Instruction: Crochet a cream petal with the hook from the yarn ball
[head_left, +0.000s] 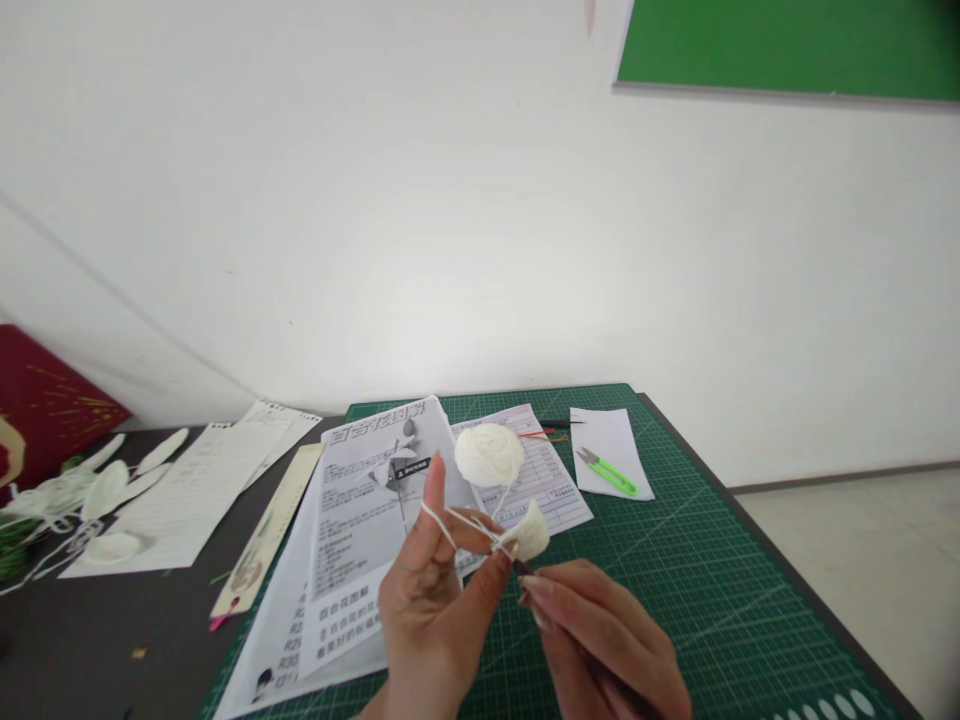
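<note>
Above the green cutting mat (pixel 720 590), the right hand (pixel 604 635) grips a slim dark tool (pixel 520 567) at the white crocheted piece (pixel 531 533) pinched by the left hand (pixel 431 600); beyond, a yarn ball (pixel 489 454) rests on printed sheets (pixel 559 485).

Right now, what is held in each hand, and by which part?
The left hand pinches the small white yarn piece by its narrow end; the right hand grips a slim dark tool by its shaft.

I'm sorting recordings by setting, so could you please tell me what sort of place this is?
Probably an indoor craft workspace: the green gridded cutting mat, round white yarn ball and bright-green metal-bladed thread snips suggest it.
</note>
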